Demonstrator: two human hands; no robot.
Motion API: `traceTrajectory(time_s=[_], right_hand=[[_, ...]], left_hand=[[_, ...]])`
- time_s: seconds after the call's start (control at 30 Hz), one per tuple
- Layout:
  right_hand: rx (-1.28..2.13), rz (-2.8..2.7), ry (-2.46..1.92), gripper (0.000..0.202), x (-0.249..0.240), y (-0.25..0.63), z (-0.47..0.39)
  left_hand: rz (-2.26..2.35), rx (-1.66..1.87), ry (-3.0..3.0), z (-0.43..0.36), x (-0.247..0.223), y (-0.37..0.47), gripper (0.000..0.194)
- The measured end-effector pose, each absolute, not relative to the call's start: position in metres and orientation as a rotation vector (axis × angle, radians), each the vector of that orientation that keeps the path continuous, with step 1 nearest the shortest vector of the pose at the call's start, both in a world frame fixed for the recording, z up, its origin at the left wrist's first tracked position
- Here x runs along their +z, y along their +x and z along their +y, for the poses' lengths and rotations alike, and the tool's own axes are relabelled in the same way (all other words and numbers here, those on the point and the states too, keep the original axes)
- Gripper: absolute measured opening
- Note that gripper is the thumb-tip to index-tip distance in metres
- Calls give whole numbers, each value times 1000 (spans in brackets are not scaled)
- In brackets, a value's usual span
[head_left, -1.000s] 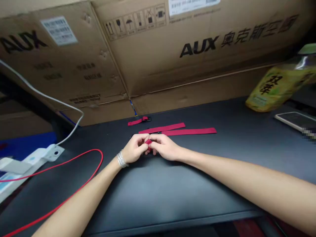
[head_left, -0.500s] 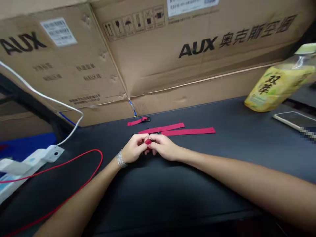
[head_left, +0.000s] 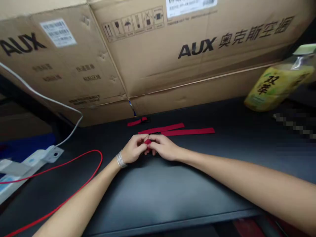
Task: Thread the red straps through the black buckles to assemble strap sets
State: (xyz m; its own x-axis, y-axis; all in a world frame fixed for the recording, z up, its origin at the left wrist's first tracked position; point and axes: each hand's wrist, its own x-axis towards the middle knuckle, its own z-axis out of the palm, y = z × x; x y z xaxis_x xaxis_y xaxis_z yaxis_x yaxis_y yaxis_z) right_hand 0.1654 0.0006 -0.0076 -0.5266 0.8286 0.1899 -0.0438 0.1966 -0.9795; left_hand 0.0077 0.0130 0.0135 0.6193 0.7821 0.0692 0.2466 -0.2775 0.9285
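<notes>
A small piece of red strap (head_left: 147,142) is pinched between my two hands, just above the dark table (head_left: 158,184). My left hand (head_left: 133,148), with a silver bracelet at the wrist, closes its thumb and fingers on the strap from the left. From the right, my right hand (head_left: 165,147) grips the same piece, fingertips touching those of the left. Most of the strap is hidden by the fingers. Right behind my hands lie two flat red straps (head_left: 187,131). A shorter red strap with a black buckle (head_left: 145,119) rests farther back, near the boxes.
Large cardboard boxes (head_left: 158,65) wall off the back of the table. A yellow-labelled drink bottle (head_left: 274,85) leans at the right. On the left are a white power strip (head_left: 32,164), a white cable (head_left: 44,96) and a looping red cable (head_left: 96,171).
My hands keep almost the same place and grip on the red strap. The lighting differs: the background is darker, while the table's front part looks brighter.
</notes>
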Motion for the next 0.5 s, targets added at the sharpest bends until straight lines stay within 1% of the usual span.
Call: traceTrajectory(time_s=[0.27, 0.5], right_hand=[[1411, -1725, -738, 14, -9, 166, 0], [1446, -1688, -754, 13, -7, 165, 0]], left_hand=[[789, 660, 1828, 14, 12, 5, 20], [829, 670, 1820, 14, 12, 7, 17]])
